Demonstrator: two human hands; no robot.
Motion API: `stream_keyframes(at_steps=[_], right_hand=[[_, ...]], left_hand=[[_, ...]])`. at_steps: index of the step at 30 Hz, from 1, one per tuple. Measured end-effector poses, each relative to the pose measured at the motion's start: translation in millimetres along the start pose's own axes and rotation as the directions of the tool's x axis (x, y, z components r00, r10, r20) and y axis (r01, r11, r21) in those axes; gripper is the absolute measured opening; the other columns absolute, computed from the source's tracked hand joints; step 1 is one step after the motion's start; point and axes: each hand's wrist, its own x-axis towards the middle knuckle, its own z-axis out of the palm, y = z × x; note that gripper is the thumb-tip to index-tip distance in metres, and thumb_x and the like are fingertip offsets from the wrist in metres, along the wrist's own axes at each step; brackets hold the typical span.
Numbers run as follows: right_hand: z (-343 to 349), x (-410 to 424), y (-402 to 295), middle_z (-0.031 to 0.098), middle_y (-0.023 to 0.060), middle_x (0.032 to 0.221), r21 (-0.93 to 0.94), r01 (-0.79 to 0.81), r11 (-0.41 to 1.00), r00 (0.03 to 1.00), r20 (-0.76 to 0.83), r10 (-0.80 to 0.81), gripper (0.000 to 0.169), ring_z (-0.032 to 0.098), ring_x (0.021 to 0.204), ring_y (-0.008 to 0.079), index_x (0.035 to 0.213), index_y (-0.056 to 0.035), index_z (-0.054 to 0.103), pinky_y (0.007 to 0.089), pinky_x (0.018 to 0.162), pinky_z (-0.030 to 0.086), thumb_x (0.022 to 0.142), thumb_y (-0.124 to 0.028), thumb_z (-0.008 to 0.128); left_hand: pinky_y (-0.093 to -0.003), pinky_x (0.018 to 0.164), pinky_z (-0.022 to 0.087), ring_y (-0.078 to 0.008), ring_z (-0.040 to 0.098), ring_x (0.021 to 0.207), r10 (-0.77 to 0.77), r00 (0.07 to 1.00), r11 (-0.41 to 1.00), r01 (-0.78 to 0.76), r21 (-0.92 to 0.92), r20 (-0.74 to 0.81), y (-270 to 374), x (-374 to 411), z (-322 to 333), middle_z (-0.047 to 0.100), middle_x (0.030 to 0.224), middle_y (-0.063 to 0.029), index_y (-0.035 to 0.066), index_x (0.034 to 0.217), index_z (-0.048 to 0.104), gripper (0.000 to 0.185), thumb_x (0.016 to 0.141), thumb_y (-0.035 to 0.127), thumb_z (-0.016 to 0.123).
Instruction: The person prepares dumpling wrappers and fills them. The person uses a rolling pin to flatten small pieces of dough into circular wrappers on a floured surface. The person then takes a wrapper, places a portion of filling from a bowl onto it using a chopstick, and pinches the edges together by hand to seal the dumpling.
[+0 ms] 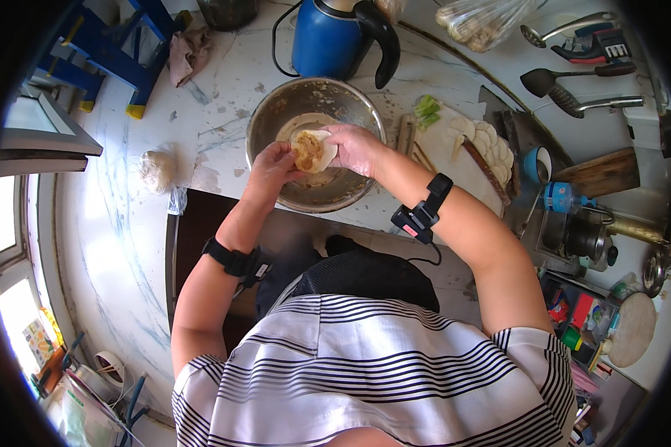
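Note:
A round dough wrapper (329, 150) is held over a large steel bowl (363, 109). Brownish-yellow filling (309, 151) covers much of the wrapper's face. On one side, the thumb and fingers of my left hand (271, 169) pinch its edge. Across from it, my right hand (358, 148) grips the opposite edge. The wrapper lies spread open, not folded over. Bits of filling stick to the bowl's inner wall, and its bottom is partly hidden behind my hands.
Right of the bowl, a floured board (453, 187) carries overlapping dough wrappers (483, 139), a rolling pin (485, 172) and green leaf pieces (426, 112). A blue kettle (327, 42) stands just behind the bowl. To the left lie a plastic-wrapped lump (157, 170) and a pink cloth (189, 56).

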Motion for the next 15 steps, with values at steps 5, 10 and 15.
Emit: stream_keyframes(at_steps=[5,10,15], right_hand=[[4.7,-5.3,6.0,0.056,0.0166,0.11,-0.007,0.014,1.0,0.999,-0.041,-0.014,0.038,0.06,0.098,0.0247,0.117,0.0067,0.047,0.0365,0.088,0.048,0.081,0.002,0.034],[-0.4,-3.9,13.9,0.056,0.0142,0.113,0.101,0.056,0.993,0.998,0.033,-0.06,0.034,0.058,0.101,0.0237,0.117,0.0041,0.048,0.039,0.088,0.047,0.088,-0.013,0.04],[-0.8,-5.1,4.2,0.057,0.012,0.113,0.325,0.028,0.945,0.985,0.154,-0.082,0.05,0.057,0.102,0.0244,0.116,0.0023,0.049,0.0392,0.089,0.045,0.091,-0.041,0.042]], left_hand=[[-0.0249,0.064,0.053,-0.0119,0.058,0.075,0.043,0.997,0.974,-0.028,0.227,-0.064,4.3,0.4,-0.2,0.057,0.084,-0.0068,-0.003,0.098,0.052,0.018,0.086,0.01,0.054],[-0.0238,0.059,0.051,-0.011,0.057,0.066,0.175,0.981,0.922,-0.135,0.362,-0.079,10.5,-3.5,12.6,0.057,0.077,-0.0057,-0.003,0.094,0.054,0.015,0.084,0.007,0.056],[-0.023,0.055,0.048,-0.0098,0.056,0.065,0.245,0.969,0.898,-0.21,0.387,-0.041,23.8,-2.6,8.4,0.058,0.076,-0.0047,-0.002,0.093,0.055,0.015,0.082,0.007,0.058]])
